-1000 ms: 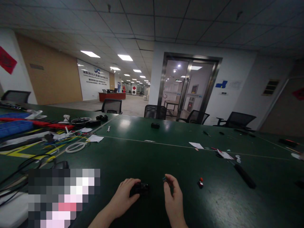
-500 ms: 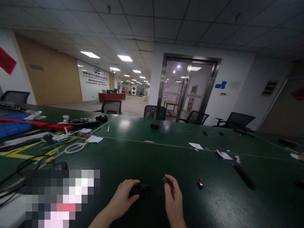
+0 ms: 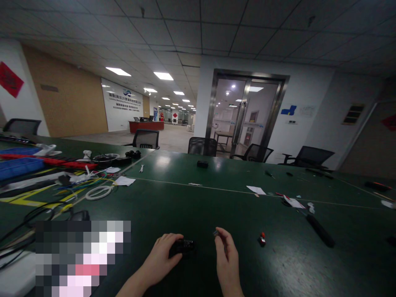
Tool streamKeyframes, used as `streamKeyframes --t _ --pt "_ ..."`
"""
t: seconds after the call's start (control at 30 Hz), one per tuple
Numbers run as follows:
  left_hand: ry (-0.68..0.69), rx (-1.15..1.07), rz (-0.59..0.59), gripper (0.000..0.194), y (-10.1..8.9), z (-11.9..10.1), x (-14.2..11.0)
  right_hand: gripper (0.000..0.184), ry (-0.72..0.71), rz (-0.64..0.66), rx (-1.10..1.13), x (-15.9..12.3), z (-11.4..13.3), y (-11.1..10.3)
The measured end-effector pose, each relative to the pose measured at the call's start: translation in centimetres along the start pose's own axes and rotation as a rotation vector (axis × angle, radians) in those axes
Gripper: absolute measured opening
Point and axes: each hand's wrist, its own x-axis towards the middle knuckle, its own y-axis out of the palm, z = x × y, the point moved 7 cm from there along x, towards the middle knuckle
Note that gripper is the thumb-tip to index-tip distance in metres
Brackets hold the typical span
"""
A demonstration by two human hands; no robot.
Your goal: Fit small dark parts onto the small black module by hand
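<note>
My left hand (image 3: 163, 255) is wrapped round a small black object (image 3: 185, 245) on the dark green table, thumb on the near side and fingers on the far side. Its kind is hard to make out against the dark surface. To the right, my right hand (image 3: 227, 258) pinches a tiny metallic-looking part (image 3: 215, 233) between thumb and fingertips, a little above the table. A gap lies between the two hands. Further right a small red and silver piece (image 3: 262, 239) rests on the table.
A long black-handled tool (image 3: 320, 231) lies at the right. Cables, a white coil (image 3: 98, 192) and blue trays (image 3: 21, 167) crowd the left. A small wrench (image 3: 141, 168), a black block (image 3: 202, 164) and paper (image 3: 256, 190) lie farther back. Chairs line the far edge.
Both hands stay nearly in place. The tiny part in my right fingertips has turned slightly; the black object under my left hand has not visibly moved.
</note>
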Motion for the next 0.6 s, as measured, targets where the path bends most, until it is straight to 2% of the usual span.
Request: streamKeyframes --t 0.27,0.6 --pt "-0.009 0.005 0.010 0.042 -0.20 -0.32 -0.13 0.040 0.007 -0.008 -0.014 -0.16 0.26 -0.05" --pt "-0.041 -0.022 0.026 0.042 0.12 0.52 -0.07 0.041 -0.026 0.002 -0.014 -0.03 0.03 0.17"
